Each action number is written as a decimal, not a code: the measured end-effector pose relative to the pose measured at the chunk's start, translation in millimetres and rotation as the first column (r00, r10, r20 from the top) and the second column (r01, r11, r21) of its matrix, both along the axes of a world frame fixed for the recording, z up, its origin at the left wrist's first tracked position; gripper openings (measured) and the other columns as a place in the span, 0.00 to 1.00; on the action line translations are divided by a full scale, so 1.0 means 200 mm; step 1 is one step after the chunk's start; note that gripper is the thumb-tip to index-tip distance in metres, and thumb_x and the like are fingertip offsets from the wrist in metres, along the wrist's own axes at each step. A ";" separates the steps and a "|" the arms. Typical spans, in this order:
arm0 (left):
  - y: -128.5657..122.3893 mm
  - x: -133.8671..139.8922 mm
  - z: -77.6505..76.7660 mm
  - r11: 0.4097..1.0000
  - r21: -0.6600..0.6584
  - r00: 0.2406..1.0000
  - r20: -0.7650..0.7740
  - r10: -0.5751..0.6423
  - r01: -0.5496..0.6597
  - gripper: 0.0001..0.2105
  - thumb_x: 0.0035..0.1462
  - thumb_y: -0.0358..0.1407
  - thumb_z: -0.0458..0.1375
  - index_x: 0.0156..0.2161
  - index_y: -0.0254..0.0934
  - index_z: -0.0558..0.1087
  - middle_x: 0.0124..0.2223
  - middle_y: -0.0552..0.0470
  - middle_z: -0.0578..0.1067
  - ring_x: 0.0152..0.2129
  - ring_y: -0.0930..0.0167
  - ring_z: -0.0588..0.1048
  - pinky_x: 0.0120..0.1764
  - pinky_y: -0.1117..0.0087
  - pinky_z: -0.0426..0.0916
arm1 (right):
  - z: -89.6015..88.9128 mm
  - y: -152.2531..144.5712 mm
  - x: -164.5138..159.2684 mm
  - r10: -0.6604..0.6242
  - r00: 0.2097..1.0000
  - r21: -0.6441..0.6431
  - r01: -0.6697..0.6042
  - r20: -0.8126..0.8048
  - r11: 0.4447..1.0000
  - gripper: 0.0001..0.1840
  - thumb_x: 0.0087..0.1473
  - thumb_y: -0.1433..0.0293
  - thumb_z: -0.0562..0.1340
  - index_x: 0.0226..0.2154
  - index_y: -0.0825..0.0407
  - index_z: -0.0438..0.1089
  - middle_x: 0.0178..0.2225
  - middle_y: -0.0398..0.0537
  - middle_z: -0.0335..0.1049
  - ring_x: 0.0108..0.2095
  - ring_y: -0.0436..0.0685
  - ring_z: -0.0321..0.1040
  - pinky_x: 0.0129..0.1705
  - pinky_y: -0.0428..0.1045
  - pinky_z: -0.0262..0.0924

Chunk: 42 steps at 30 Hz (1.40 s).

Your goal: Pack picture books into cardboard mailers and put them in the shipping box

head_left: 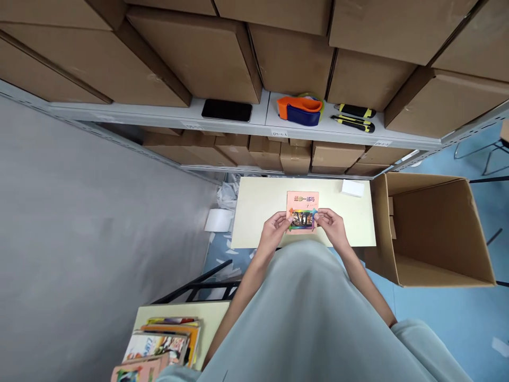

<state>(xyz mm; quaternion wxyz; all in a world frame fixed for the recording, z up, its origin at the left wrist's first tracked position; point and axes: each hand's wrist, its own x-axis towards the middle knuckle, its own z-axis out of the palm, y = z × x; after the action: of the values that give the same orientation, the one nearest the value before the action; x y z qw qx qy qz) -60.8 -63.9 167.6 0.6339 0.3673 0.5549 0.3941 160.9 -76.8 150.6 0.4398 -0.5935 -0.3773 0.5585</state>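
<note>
Between both hands is a thin pink book [303, 202] with coloured lettering at the top and a picture in a rainbow frame on its cover. My left hand [275, 227] is closed on its left edge, thumb on the cover. On the right edge, my right hand [331, 225] grips it the same way. The book is over the pale yellow table [258, 212]; whether it touches the surface I cannot tell. A small white box [352, 188] lies at the table's back right, apart from my right hand.
A large open cardboard box [441, 228] stands right of the table. Behind, a grey shelf [262, 114] bears cartons, a phone [226, 110], an orange and blue tape dispenser [300, 110] and two cutters [353, 123]. Books [159, 345] are stacked at lower left, near a grey wall [79, 228].
</note>
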 end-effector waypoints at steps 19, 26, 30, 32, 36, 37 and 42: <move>-0.04 -0.13 -0.02 0.986 0.147 0.987 0.125 -0.100 0.081 0.31 0.61 0.54 0.71 0.62 0.42 0.72 0.71 0.39 0.72 0.68 0.55 0.73 0.66 0.56 0.72 | 0.27 -0.07 -0.43 -0.036 0.917 0.222 -0.057 0.397 0.973 0.12 0.64 0.57 0.67 0.44 0.47 0.77 0.43 0.49 0.82 0.39 0.59 0.81 0.36 0.51 0.78; -0.05 -0.11 0.05 0.997 -0.071 0.934 0.356 0.018 0.008 0.27 0.58 0.55 0.72 0.54 0.38 0.78 0.53 0.44 0.84 0.56 0.57 0.81 0.61 0.57 0.73 | 0.25 -0.13 -0.57 -0.025 0.706 0.332 -0.301 0.708 0.894 0.06 0.68 0.67 0.64 0.47 0.45 0.77 0.49 0.54 0.79 0.50 0.63 0.77 0.50 0.58 0.77; -0.02 -0.16 0.04 0.991 -0.132 0.935 0.350 0.053 -0.007 0.28 0.54 0.55 0.74 0.51 0.38 0.80 0.52 0.44 0.85 0.54 0.57 0.81 0.57 0.59 0.75 | 0.25 -0.14 -0.50 -0.031 0.785 0.386 -0.270 0.619 0.882 0.10 0.70 0.64 0.66 0.52 0.44 0.77 0.54 0.54 0.78 0.56 0.64 0.76 0.60 0.61 0.74; 0.00 -0.20 0.04 0.990 -0.139 0.946 0.323 0.015 0.032 0.29 0.52 0.56 0.75 0.50 0.37 0.81 0.52 0.43 0.85 0.52 0.56 0.82 0.54 0.60 0.76 | 0.26 -0.13 -0.44 -0.084 0.827 0.358 -0.147 0.556 0.922 0.13 0.69 0.61 0.67 0.53 0.45 0.77 0.57 0.56 0.77 0.59 0.65 0.75 0.60 0.62 0.74; 0.04 -0.27 0.11 0.983 -0.075 0.947 0.289 -0.141 0.169 0.29 0.54 0.56 0.74 0.51 0.36 0.83 0.52 0.42 0.85 0.52 0.55 0.82 0.54 0.59 0.76 | 0.25 -0.09 -0.32 0.045 0.966 0.080 -0.068 0.256 0.995 0.28 0.59 0.50 0.74 0.55 0.47 0.77 0.55 0.56 0.81 0.51 0.64 0.79 0.51 0.60 0.78; 0.05 -0.27 0.13 0.981 -0.045 0.945 0.280 -0.171 0.191 0.28 0.55 0.56 0.73 0.52 0.36 0.83 0.53 0.42 0.85 0.53 0.55 0.82 0.55 0.59 0.76 | 0.24 -0.09 -0.31 0.107 0.985 0.012 -0.110 0.134 0.994 0.29 0.58 0.48 0.74 0.53 0.48 0.78 0.53 0.55 0.83 0.49 0.64 0.81 0.50 0.59 0.79; 0.08 -0.26 0.14 0.986 -0.015 0.960 0.230 -0.157 0.165 0.28 0.56 0.56 0.73 0.53 0.36 0.83 0.54 0.40 0.85 0.51 0.57 0.83 0.54 0.61 0.77 | 0.24 -0.06 -0.33 0.042 0.992 -0.038 -0.047 -0.121 0.998 0.29 0.55 0.43 0.75 0.46 0.48 0.78 0.48 0.52 0.85 0.48 0.64 0.83 0.53 0.59 0.78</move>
<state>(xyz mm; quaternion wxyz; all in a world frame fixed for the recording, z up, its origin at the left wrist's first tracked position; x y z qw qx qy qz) -112.7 -48.6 194.6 0.7295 0.3526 0.4533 0.3714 94.4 -89.2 199.0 0.4368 -0.5592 -0.3518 0.6105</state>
